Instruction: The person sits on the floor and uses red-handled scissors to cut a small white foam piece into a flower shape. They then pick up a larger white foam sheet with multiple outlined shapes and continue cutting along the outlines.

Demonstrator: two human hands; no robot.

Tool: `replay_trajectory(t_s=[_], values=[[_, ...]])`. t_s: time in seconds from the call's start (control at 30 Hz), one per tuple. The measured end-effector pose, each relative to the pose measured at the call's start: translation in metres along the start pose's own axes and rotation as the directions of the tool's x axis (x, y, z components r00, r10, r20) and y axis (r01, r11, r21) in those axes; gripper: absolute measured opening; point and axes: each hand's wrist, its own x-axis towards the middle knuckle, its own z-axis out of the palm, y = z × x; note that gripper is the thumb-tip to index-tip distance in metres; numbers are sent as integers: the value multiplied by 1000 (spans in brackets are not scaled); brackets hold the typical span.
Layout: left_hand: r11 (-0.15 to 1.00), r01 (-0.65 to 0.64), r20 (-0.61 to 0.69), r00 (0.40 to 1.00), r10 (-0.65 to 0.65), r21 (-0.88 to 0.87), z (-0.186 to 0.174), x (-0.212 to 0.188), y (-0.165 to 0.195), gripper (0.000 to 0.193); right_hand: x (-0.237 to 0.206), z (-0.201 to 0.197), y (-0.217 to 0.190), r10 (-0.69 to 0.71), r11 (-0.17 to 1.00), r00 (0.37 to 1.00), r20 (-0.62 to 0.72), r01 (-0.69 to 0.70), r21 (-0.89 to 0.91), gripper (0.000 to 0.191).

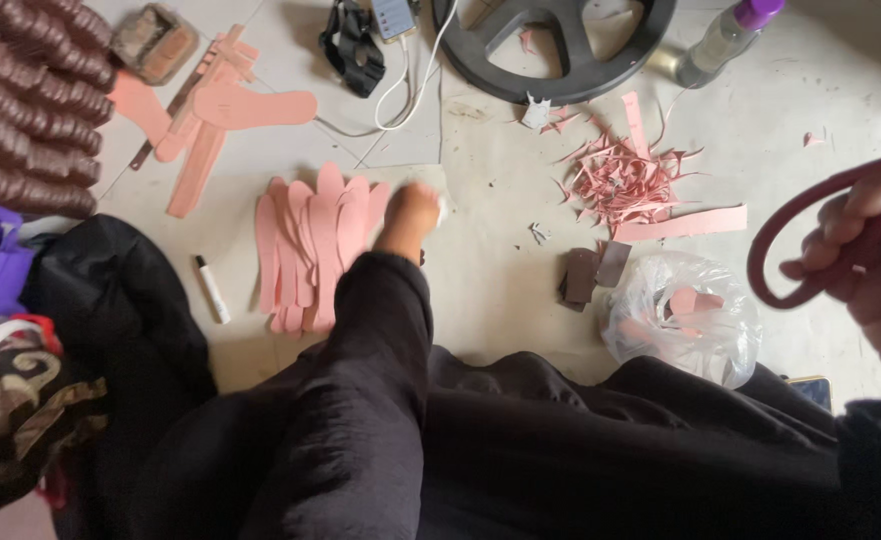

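My left hand [408, 218] reaches forward from a black sleeve and lies blurred at the right edge of a fanned pile of pink sole-shaped cutouts [305, 250] on the floor. Its fingers are turned away, so I cannot tell whether they grip a piece. My right hand [875, 255] is at the right edge of the view, its fingers through the dark red loop handle of a pair of scissors [790, 235]; the blades are out of view.
Pink offcuts [620, 175] and a pink strip [680, 224] lie ahead on the right, beside brown pieces [590, 272] and a clear plastic bag [685, 315]. More pink shapes [220, 115], a white marker [212, 290], stacked brown soles [35, 95], a black wheel rim [560, 45], a bottle [725, 40] and cables [400, 85] surround them.
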Motion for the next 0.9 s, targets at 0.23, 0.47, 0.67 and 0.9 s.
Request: replay_trajectory(t_s=[0.23,0.47,0.67,0.9], values=[[996,-15,-119,993,26,89,58,-42,-79,10,8,-6,17,-64,962,895,441,-62,266,19],[956,-71,-315,935,163,286,61,-81,-79,17,-50,40,-3,155,984,979,-132,-165,-67,22],[965,-210,-445,858,258,156,101,-68,-41,20,-70,30,-1,245,962,946,-212,-264,-65,27],[915,-104,-318,948,-28,-390,139,27,60,34,-102,-39,34,273,962,955,-119,-272,20,38]])
